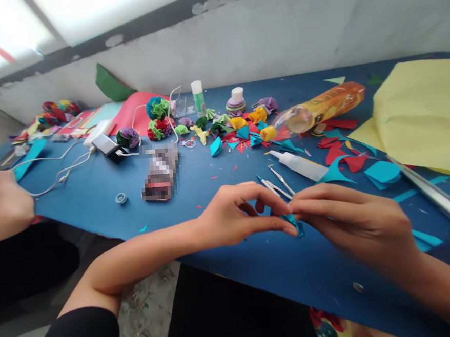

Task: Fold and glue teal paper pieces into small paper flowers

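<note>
Broadly, blue bench (95, 190): it runs across the view, crowded on the far side and at the right, so a small cut piece could easily get lost among the scraps.
Yellow sheet (422, 119): spread at the far right; a sleeve or draught could drag it over the smaller pieces.
Orange bottle (317, 110): lies on its side behind the scraps; a bump could set it rolling into them.
Scissors (449, 205): near the right forearm, tip by the yellow sheet; a careless sweep of that arm might catch them.
Right hand (359, 220): grip pressed together, fingertips pinching one edge of the blue piece; tugging too hard could tear it.
Left hand (243, 213): grip pinching the same piece between thumb and forefinger; squeezing harder could crush its folds.
White glue tube (302, 166): lies just beyond the hands, nozzle to the left; if uncapped, which I cannot tell, pressure could make it leak.
Slim pointed tools (280, 179): just behind the fingertips; a knuckle drifting forward could be pricked.
Small blue paper piece (299, 228): held between both hands above the near part of the bench, partly hidden; if either pinch slackens, it could spring open.
</note>
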Tool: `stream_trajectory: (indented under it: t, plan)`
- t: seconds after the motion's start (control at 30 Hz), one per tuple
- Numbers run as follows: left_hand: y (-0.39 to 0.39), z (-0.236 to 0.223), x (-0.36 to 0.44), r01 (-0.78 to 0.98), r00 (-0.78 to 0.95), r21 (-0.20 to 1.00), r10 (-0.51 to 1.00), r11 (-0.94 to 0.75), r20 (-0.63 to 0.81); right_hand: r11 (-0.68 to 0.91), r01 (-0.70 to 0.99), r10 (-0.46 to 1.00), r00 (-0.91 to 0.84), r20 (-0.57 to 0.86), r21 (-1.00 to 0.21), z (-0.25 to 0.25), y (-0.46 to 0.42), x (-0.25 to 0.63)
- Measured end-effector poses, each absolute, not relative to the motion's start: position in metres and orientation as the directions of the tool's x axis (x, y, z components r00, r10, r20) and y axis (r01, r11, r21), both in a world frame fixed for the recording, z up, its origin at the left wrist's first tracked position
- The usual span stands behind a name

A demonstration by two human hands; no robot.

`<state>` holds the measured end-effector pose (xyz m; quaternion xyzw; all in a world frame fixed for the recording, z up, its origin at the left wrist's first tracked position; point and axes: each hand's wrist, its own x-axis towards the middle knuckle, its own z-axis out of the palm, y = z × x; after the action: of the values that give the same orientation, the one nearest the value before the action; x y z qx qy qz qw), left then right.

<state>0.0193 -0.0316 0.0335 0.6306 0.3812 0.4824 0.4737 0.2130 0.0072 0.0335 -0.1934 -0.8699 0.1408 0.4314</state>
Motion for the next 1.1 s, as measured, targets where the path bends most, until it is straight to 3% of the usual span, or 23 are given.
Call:
stream_trajectory:
  t: [0.4,0.6,0.67,0.77,0.9,1.1]
  plan:
    - [-0.017,0.026,0.019,-0.319,0.149,0.942,0.975,-0.109,0.163,0.900,0.281,0.434,-0.519,0.737,-0.333,0.042,0.008,0.212]
    - [-0.014,0.028,0.019,-0.306,0.450,0.928,0.891,0.212,-0.055,0.901,0.275,0.432,-0.531,0.729,-0.334,0.042,0.011,0.211]
    - [-0.013,0.030,0.019,-0.307,0.462,0.912,0.881,0.271,-0.106,0.899,0.275,0.439,-0.546,0.714,-0.342,0.039,0.012,0.213]
    - [-0.012,0.033,0.019,-0.350,0.342,0.902,0.931,0.252,-0.127,0.849,0.295,0.526,-0.544,0.654,-0.438,0.035,0.013,0.214]
    - [-0.009,0.033,0.016,-0.411,0.204,0.902,0.978,0.131,-0.049,0.747,0.243,0.629,-0.558,0.541,-0.619,0.035,0.014,0.211]
    - [-0.005,0.032,0.013,-0.416,0.204,0.891,0.973,0.183,-0.105,0.819,0.254,0.563,-0.530,0.635,-0.514,0.046,0.014,0.205]
